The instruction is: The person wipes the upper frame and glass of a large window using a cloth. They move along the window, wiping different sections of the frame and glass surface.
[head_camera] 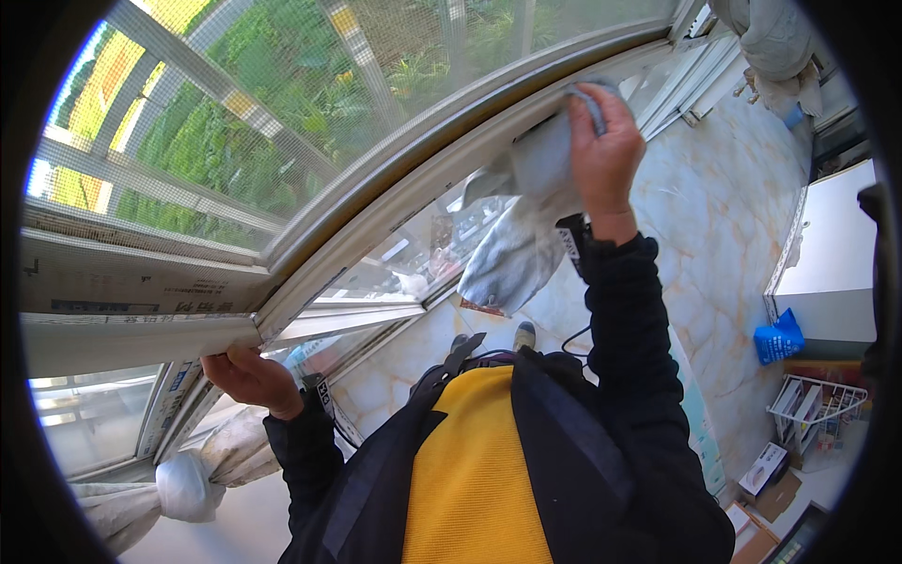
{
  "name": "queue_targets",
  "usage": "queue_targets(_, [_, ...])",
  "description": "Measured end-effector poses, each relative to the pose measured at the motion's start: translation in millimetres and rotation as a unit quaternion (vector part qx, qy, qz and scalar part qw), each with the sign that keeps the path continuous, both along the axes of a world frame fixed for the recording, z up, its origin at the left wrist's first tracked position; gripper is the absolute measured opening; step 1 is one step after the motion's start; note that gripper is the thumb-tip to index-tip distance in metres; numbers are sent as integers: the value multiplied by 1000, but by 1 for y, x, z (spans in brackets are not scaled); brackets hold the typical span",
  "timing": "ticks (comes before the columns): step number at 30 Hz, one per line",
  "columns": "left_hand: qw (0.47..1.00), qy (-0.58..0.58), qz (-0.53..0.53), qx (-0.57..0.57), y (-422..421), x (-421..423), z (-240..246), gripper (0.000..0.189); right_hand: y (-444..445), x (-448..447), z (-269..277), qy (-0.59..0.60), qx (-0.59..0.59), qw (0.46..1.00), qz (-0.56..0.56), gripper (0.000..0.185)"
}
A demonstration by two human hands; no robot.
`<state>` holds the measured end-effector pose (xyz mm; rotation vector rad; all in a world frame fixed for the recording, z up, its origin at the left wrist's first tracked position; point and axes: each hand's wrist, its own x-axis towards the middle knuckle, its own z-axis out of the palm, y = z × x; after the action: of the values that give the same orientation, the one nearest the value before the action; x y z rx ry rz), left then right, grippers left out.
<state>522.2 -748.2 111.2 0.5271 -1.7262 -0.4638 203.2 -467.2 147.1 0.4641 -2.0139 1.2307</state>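
Observation:
A grey-white cloth (525, 225) hangs from my right hand (610, 155), its upper end bunched between thumb and fingers against the upper rail of a white sliding window frame (394, 190). The cloth's loose lower part drapes over the glass side of the frame. My left hand (255, 384) grips the edge of the white window profile (141, 345) at the left, near the frame's corner. Some of its fingertips are hidden by the profile. Beyond the frame is a mesh insect screen (296, 106), with metal bars and green plants behind it.
Knotted curtains hang at the lower left (187, 486) and upper right (768, 42). Marble-patterned floor tiles (719, 211) lie below. At right stand a white cabinet (831, 233), a blue bag (779, 338), a white wire rack (810, 409) and a small box (763, 467).

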Motion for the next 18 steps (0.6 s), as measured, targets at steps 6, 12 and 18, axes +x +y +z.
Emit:
queue_targets(6, [999,-7,-32,-11,-4,2,-1,38,-28,37,6,61,23,997,44,18])
queue_targets(12, [998,-22,-58,-4,-1,3,2,37,-85,147,-6,-34,12,930,365,31])
queue_targets(18, [997,-30,-58,-40,-2,1,4,37,-49,132,12,-120,-83,944,297,20])
